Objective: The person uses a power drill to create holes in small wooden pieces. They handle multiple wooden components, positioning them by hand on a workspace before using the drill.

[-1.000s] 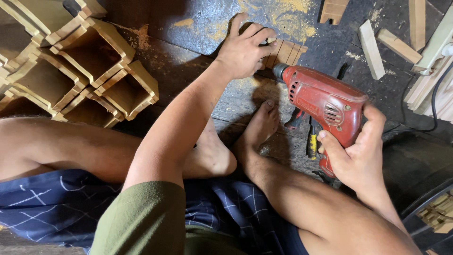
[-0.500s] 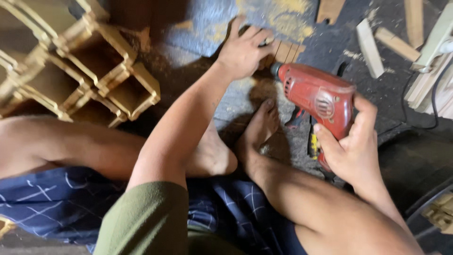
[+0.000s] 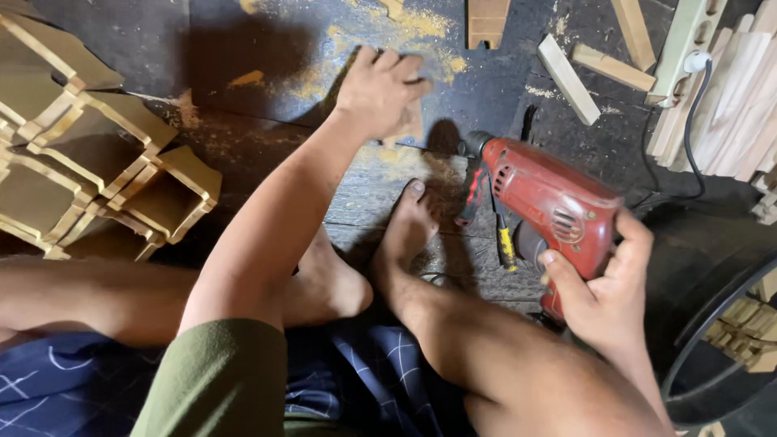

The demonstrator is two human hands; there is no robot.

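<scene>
Head view, left hand (image 3: 379, 89) grip pressing wood piece (image 3: 409, 123), right hand (image 3: 603, 291) grip clasping red drill (image 3: 546, 202)

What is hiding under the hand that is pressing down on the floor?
The left hand covers a small wooden piece; only its edge shows. Its shape and the drill bit's tip are hidden.

Person, head view. Upper garment: olive-green short sleeve (image 3: 218, 380), plain, no markings. Lower garment: navy-blue shorts (image 3: 81, 388) with a thin white windowpane check, cloth creased. 2 hands, left hand (image 3: 380, 89) and right hand (image 3: 603, 295), bare: no gloves, rings or watch visible. Forearms, legs and 2 feet uncovered.
</scene>
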